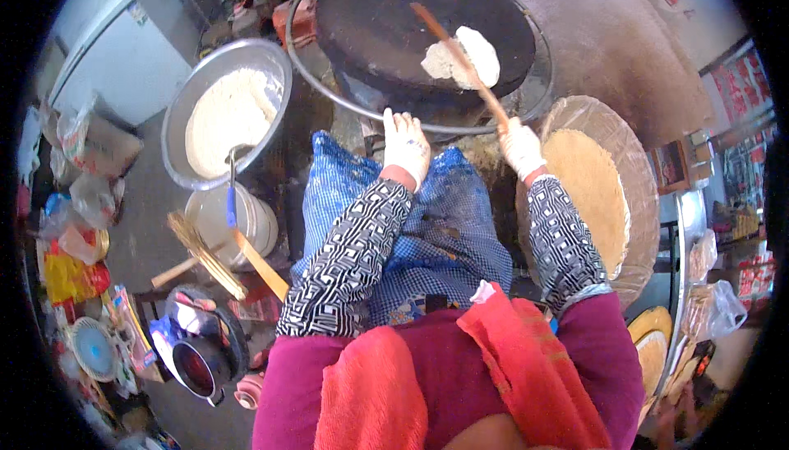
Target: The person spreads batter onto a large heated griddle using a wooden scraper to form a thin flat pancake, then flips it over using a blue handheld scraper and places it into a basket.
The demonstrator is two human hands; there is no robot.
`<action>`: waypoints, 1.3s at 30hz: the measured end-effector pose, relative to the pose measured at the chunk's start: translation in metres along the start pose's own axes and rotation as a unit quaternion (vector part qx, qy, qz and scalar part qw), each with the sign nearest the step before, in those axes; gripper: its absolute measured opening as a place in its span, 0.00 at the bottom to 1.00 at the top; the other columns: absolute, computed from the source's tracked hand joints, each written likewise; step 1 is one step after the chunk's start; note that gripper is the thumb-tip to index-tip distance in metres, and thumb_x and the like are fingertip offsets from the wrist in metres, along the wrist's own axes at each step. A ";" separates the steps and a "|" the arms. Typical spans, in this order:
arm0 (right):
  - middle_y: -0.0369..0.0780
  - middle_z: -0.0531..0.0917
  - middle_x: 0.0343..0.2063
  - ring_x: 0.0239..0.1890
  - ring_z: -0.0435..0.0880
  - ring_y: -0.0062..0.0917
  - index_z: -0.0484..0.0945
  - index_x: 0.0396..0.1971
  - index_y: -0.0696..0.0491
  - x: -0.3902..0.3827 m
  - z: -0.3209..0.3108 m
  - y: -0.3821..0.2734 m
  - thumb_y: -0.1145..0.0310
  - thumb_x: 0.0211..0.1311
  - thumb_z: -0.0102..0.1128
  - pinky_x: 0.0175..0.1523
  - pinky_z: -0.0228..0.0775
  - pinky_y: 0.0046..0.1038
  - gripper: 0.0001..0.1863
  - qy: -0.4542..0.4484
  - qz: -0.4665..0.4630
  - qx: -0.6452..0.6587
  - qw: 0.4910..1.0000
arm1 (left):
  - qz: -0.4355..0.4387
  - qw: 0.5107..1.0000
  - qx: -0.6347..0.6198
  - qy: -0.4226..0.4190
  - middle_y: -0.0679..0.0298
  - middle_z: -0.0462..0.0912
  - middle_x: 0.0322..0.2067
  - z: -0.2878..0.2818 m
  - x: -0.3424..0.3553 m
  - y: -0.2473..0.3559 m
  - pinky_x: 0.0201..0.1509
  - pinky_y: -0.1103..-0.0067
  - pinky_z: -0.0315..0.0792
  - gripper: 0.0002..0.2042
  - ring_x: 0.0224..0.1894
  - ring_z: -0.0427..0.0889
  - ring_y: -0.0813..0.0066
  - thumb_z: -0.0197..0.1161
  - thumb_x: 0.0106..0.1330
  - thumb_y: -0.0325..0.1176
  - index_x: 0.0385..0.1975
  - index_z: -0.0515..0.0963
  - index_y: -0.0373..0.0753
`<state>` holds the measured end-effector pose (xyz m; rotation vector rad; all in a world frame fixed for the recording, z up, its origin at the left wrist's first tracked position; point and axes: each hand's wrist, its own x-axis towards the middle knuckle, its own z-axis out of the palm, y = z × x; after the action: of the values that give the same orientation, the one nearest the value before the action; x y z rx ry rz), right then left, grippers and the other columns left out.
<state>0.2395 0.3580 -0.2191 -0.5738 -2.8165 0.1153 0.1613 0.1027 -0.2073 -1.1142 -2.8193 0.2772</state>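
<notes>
A: Which grip is working the batter (462,57)?
B: The right hand (521,147) is clasping the stick (460,62), which is slanting up-left onto the batter lying right of centre on the griddle (386,23).
A: And the left hand (406,145)?
B: It's resting half-curled, holding nothing, at the griddle's near rim.

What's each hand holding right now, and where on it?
Right hand grips the wooden spreader at its near handle end. Left hand holds nothing, resting at the griddle edge.
</notes>
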 end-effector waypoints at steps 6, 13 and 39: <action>0.52 0.81 0.21 0.27 0.82 0.49 0.71 0.36 0.56 0.020 -0.004 -0.001 0.60 0.67 0.50 0.33 0.73 0.48 0.13 0.013 -0.039 -0.005 0.999 | -0.025 0.999 -0.014 0.013 0.49 0.68 0.63 0.006 0.004 -0.015 0.73 0.49 0.37 0.24 0.67 0.62 0.50 0.43 0.68 0.31 0.63 0.66 0.29; 0.52 0.84 0.29 0.34 0.84 0.47 0.72 0.38 0.58 0.033 -0.016 0.005 0.58 0.68 0.47 0.41 0.75 0.47 0.16 -0.033 0.038 -0.016 0.999 | -0.023 0.999 0.001 -0.024 0.48 0.65 0.65 -0.003 0.009 -0.019 0.73 0.47 0.35 0.24 0.68 0.60 0.49 0.41 0.70 0.32 0.64 0.64 0.30; 0.57 0.81 0.27 0.35 0.82 0.52 0.71 0.36 0.54 0.045 -0.007 0.043 0.55 0.68 0.50 0.42 0.71 0.52 0.16 -0.004 0.029 -0.048 0.998 | -0.115 0.993 -0.030 -0.029 0.52 0.66 0.65 0.007 0.016 -0.071 0.72 0.45 0.37 0.28 0.67 0.64 0.57 0.53 0.66 0.42 0.63 0.65 0.32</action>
<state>0.2179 0.4155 -0.2069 -0.6773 -2.8259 -0.0071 0.1009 0.0624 -0.1993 -0.7927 -2.9895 0.2102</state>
